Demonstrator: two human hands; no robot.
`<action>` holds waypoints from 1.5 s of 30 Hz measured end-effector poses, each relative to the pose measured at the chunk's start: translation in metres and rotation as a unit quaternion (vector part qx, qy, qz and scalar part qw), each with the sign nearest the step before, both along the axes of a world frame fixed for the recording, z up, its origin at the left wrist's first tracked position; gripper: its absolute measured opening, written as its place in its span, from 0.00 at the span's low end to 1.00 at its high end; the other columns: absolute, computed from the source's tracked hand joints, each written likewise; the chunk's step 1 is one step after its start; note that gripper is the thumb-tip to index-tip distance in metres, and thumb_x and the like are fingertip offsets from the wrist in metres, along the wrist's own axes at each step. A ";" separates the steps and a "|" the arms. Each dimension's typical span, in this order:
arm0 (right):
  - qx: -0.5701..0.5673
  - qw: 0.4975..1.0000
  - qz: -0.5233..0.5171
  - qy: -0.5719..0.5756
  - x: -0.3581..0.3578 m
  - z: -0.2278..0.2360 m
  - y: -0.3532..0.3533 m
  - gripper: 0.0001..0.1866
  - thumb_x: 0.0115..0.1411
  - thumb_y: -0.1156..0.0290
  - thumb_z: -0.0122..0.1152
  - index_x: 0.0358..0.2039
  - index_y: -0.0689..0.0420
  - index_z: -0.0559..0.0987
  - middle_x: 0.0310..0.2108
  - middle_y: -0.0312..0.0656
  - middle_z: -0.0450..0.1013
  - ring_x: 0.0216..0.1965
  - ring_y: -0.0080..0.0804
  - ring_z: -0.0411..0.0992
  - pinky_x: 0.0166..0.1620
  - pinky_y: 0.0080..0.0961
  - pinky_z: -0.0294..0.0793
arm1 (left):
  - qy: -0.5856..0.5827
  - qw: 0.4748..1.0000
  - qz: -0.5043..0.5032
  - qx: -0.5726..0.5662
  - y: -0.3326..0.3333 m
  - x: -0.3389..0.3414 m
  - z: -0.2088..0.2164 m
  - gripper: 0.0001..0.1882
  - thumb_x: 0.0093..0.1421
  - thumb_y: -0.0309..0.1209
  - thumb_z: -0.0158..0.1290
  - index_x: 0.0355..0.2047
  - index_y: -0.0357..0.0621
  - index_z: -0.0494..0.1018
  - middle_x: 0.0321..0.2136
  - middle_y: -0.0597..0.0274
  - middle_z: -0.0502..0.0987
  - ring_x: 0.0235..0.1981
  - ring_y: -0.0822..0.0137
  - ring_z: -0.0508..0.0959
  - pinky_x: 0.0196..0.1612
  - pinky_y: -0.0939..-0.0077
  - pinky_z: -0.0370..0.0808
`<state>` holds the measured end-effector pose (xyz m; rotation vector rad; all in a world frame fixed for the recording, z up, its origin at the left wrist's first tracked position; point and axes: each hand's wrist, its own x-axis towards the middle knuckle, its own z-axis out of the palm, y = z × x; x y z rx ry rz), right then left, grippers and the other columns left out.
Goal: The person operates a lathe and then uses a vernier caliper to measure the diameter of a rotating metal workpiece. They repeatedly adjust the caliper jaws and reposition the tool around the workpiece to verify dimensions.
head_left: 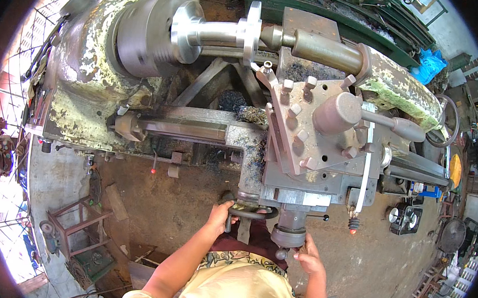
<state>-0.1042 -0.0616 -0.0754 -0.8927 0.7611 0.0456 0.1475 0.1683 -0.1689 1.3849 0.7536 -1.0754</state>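
Observation:
My left hand point(221, 214) is closed on the dark carriage handwheel point(254, 212) at its left side, by the crank grip that hangs from its rim. My right hand point(310, 257) is curled at the right side of the cross-slide handle point(281, 254), its fingers against the round dial point(288, 236) and its thumb apart from them. Some of its fingertips are hidden. Above, a shiny flanged metal workpiece point(219, 34) sits between the blurred chuck point(147, 34) and the tailstock centre point(271, 38). A cutting tool point(263, 73) in the square toolpost point(307, 126) stands near the right flange.
The toolpost lever point(390, 123) sticks out rightward. Dark chips point(254, 172) lie on the carriage. A short lever with a red knob point(154, 162) hangs below the bed. At left on the floor stands a rusty metal frame point(81, 221); at right, a black case point(406, 216).

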 end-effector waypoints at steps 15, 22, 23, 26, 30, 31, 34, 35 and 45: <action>-0.290 0.947 -0.017 0.137 0.058 0.026 0.030 0.52 0.43 0.66 0.82 0.65 0.68 0.63 0.54 0.53 0.74 0.54 0.41 0.75 0.59 0.36 0.74 | 0.018 0.999 0.038 0.008 0.002 0.008 -0.017 0.12 0.63 0.31 0.50 0.28 0.33 0.71 0.18 0.56 0.70 0.10 0.65 0.67 0.14 0.65 0.65; -0.326 0.936 -0.007 0.137 0.062 0.033 0.029 0.51 0.42 0.64 0.83 0.64 0.67 0.66 0.53 0.55 0.76 0.53 0.43 0.76 0.57 0.37 0.74 | -0.042 0.997 0.038 0.049 -0.008 -0.008 -0.017 0.14 0.63 0.32 0.51 0.38 0.30 0.66 0.18 0.56 0.69 0.11 0.65 0.67 0.14 0.64 0.65; -0.316 0.938 -0.006 0.140 0.062 0.034 0.029 0.51 0.42 0.64 0.83 0.64 0.67 0.66 0.53 0.55 0.76 0.53 0.43 0.76 0.57 0.37 0.74 | -0.064 0.994 0.044 0.072 -0.011 -0.011 -0.016 0.15 0.63 0.32 0.51 0.40 0.29 0.65 0.18 0.56 0.69 0.11 0.65 0.67 0.14 0.64 0.65; -0.317 0.938 -0.007 0.141 0.063 0.035 0.029 0.50 0.42 0.64 0.82 0.64 0.67 0.66 0.53 0.54 0.76 0.53 0.43 0.76 0.57 0.37 0.74 | -0.076 0.991 0.048 0.095 -0.015 -0.013 -0.010 0.17 0.64 0.32 0.51 0.44 0.29 0.61 0.17 0.55 0.69 0.11 0.65 0.67 0.14 0.65 0.64; -0.316 0.938 -0.011 0.144 0.063 0.033 0.030 0.51 0.42 0.64 0.82 0.64 0.68 0.65 0.53 0.55 0.76 0.53 0.43 0.75 0.58 0.37 0.74 | -0.004 0.998 0.053 0.023 -0.006 0.002 -0.008 0.13 0.65 0.33 0.50 0.38 0.31 0.67 0.17 0.56 0.69 0.11 0.66 0.67 0.14 0.66 0.63; -0.314 0.938 -0.010 0.146 0.062 0.032 0.030 0.51 0.42 0.64 0.82 0.64 0.68 0.65 0.53 0.55 0.76 0.53 0.43 0.75 0.58 0.37 0.74 | 0.021 0.999 0.047 0.011 -0.002 0.005 -0.008 0.13 0.65 0.33 0.49 0.36 0.32 0.68 0.18 0.56 0.70 0.11 0.66 0.67 0.14 0.66 0.63; -0.313 0.940 -0.014 0.137 0.060 0.029 0.030 0.52 0.42 0.65 0.83 0.65 0.68 0.65 0.53 0.55 0.76 0.53 0.43 0.75 0.58 0.37 0.74 | 0.020 0.999 0.029 0.006 0.007 0.010 -0.017 0.16 0.67 0.38 0.51 0.33 0.34 0.72 0.19 0.56 0.72 0.12 0.64 0.69 0.16 0.64 0.68; -0.310 0.940 -0.011 0.144 0.059 0.028 0.030 0.52 0.41 0.65 0.83 0.65 0.68 0.65 0.53 0.54 0.76 0.53 0.43 0.75 0.58 0.37 0.74 | 0.011 1.000 0.024 0.008 0.009 0.008 -0.021 0.18 0.67 0.40 0.52 0.37 0.33 0.73 0.21 0.56 0.73 0.12 0.63 0.70 0.16 0.63 0.69; -0.156 0.983 -0.048 0.084 0.045 0.010 0.021 0.54 0.43 0.67 0.79 0.68 0.70 0.61 0.60 0.55 0.71 0.58 0.46 0.72 0.62 0.39 0.71 | -0.602 0.693 -0.178 0.353 0.005 -0.035 0.006 0.32 0.63 0.37 0.63 0.61 0.35 0.64 0.45 0.47 0.77 0.42 0.59 0.81 0.46 0.68 0.80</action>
